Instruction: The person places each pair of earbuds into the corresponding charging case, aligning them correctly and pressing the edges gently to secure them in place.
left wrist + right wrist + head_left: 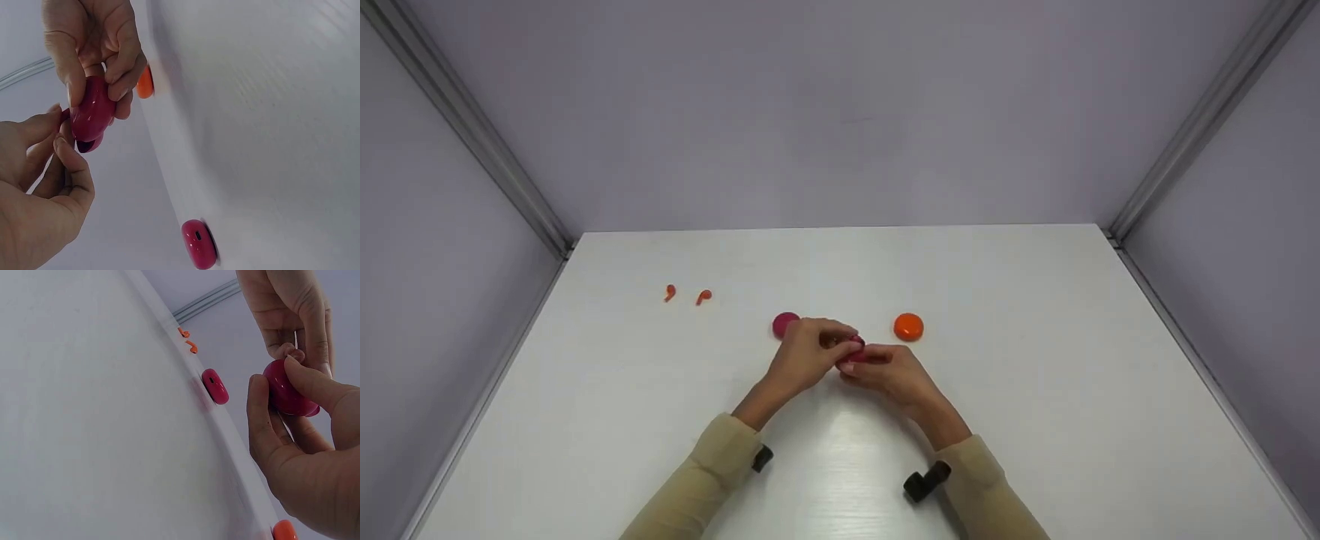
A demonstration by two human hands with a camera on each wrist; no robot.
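Note:
Both hands meet over the middle of the white table around a small round magenta case. My right hand grips the case between thumb and fingers, just above the tabletop. My left hand pinches its edge with curled fingertips. A darker magenta part shows under the case; I cannot tell whether it is a lid or an earbud. A second magenta case lies just left of the hands, and an orange case lies just to their right.
Two small orange earbuds lie apart at the far left of the table. Grey walls with metal corner rails close in the back and both sides. Black wrist mounts sit on the beige sleeves.

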